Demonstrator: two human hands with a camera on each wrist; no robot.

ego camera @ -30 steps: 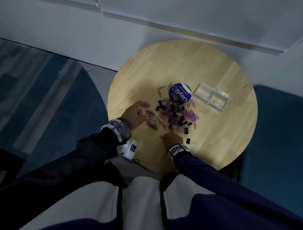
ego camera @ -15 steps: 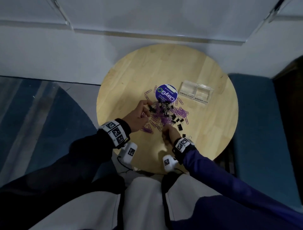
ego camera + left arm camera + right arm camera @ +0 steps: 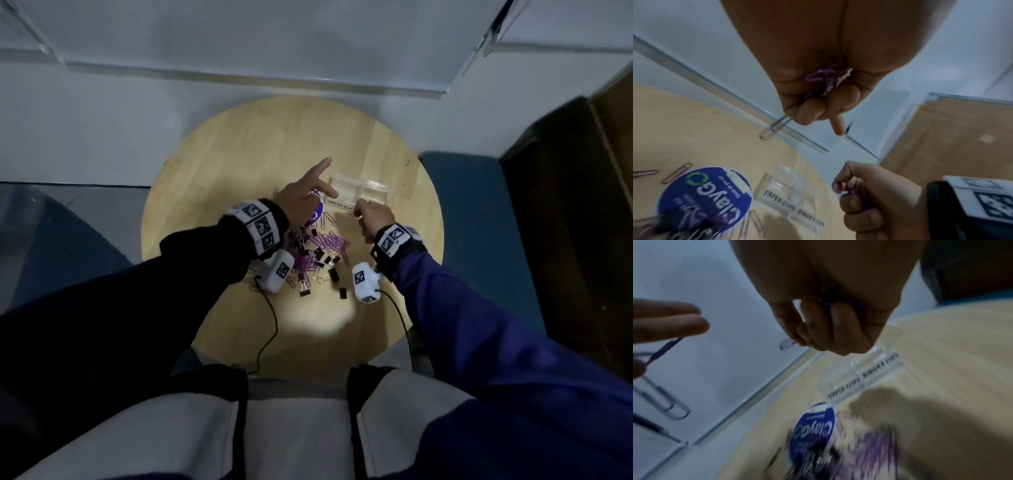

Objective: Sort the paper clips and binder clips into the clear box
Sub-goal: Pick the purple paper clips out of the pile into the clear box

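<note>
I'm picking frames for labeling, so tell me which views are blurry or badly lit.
Head view: dim, one bright patch on the table, sharp enough. Left wrist view: clear box label readable, lower-left corner smeared. Right wrist view: heavy motion blur over the clip pile, hand shadow across the wood.

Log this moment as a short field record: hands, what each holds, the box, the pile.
left hand: above the purple round lid, gripping purple paper clips in the palm, index finger extended
right hand: at the near edge of the clear box, fingers curled round purple paper clips
clear box: two compartments, near wall labelled, both look empty
unsorted pile: purple paper clips and black binder clips mixed on the round wooden table
stage: clips carried, none dropped in yet
</note>
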